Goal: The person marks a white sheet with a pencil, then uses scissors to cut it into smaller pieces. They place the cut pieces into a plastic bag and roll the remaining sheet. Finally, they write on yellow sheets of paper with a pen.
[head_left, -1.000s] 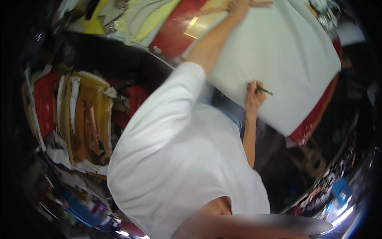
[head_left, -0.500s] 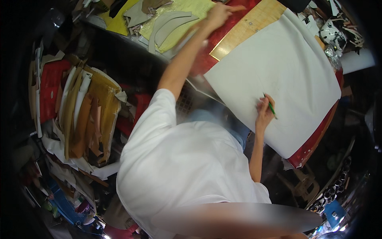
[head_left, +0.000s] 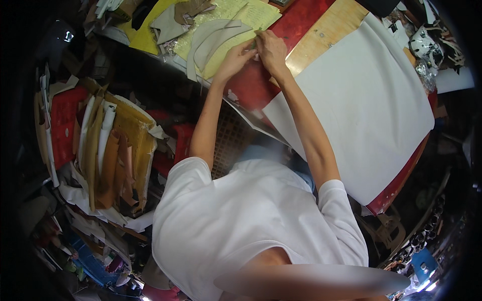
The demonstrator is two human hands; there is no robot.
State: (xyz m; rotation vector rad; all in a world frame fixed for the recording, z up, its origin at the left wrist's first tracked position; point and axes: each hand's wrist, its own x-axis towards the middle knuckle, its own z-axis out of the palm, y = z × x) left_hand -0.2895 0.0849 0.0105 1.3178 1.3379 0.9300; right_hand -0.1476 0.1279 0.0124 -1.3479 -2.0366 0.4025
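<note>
1. My left hand (head_left: 237,58) and my right hand (head_left: 272,50), fingers bent, meet above the red tabletop (head_left: 250,89).
2. A thin green object (head_left: 253,45), mostly hidden, shows at my fingertips; which hand pinches it, I cannot tell.
3. The large, smooth white sheet (head_left: 361,110) lies on the table, to the right of my right hand, beside a light-brown wooden board (head_left: 326,32).
4. Curved, flat grey pieces (head_left: 211,44) rest on yellow paper (head_left: 258,14), just beside my left hand.
</note>
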